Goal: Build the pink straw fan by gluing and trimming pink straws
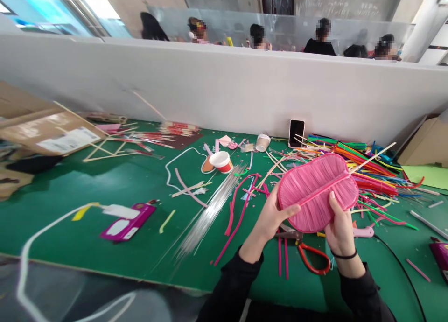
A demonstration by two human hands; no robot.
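Note:
A pink leaf-shaped fan (318, 191) made of rows of fuzzy strips is held up over the table, a raised rib along its middle and a thin wooden stick (373, 157) at its upper right. My left hand (271, 217) grips its left edge, thumb on the front face. At the lower right edge, my right hand (339, 226) holds it the same way, thumb pressed on the front; the fingers of both hands are mostly hidden behind. Under the fan lie scissors (315, 261) with red handles and pink strips (286, 259).
Colourful pipe cleaners (374, 177) pile up at right, beside a phone (297, 133). Silvery wires (213, 203), a paper cup (221, 162) and a purple box (129, 221) lie on the green table (87, 182). A cardboard box (52, 130) stands left. People sit beyond the white partition (217, 84).

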